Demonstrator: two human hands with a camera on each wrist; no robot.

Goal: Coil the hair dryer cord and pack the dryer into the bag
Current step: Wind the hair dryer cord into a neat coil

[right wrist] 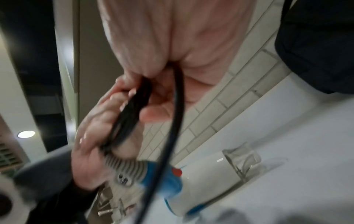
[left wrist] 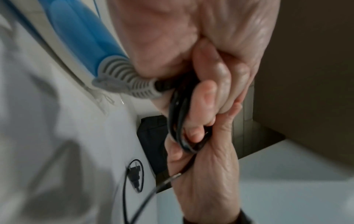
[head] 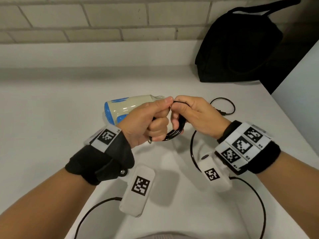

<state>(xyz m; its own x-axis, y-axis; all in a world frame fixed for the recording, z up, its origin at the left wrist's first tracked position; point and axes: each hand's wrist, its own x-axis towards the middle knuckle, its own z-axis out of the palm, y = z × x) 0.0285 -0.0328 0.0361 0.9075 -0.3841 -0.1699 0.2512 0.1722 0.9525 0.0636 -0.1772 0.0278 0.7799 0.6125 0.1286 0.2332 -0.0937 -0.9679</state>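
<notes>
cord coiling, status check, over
Left hand grips coiled cord; right hand pinches it too. Plug loose on counter. Dryer not packed; bag unobstructed.

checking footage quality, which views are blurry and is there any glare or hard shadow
Head view: sharp, soft shadows under both wrists on the counter, black bag lacks detail. Left wrist view: counter side smeared, plug readable. Right wrist view: motion blur on cord; small glints on hair dryer.

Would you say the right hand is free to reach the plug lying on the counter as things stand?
Probably not yet: the right hand grips the coiled cord together with the left hand. The plug lies just beyond it on open counter, nothing between.
</notes>
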